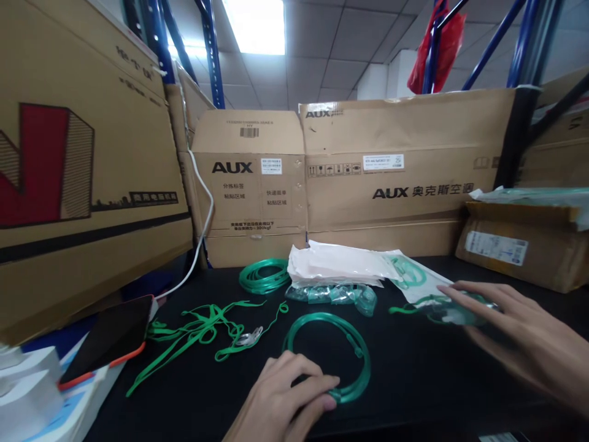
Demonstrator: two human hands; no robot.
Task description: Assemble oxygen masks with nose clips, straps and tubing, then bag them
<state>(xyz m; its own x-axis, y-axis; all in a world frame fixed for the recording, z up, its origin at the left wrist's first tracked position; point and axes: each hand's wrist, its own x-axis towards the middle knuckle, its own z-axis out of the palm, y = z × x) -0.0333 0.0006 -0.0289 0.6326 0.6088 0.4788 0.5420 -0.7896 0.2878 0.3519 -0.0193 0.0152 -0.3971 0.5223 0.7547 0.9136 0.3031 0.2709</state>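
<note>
My left hand [288, 396] pinches the near side of a loop of green clear tubing [367, 362] lying on the black table. A connector shows at the loop's upper right. To the right, my right hand [519, 322] is closed around a clear green-tinted oxygen mask [453, 314], slightly blurred, with a green strap trailing left. Beyond the left hand lies another tubing coil [263, 276]. Beside it are clear plastic masks [331, 294] in a row. Green elastic straps [202, 331] lie tangled on the left, near small metal strips [250, 337].
White packets [340, 264] are stacked at the back, next to a pouch [409, 279] showing green tubing. An open carton [510, 245] stands at the right. Large cardboard panels [396, 166] wall the back. A phone [110, 337] with a white cable lies left, near white plugs [30, 387].
</note>
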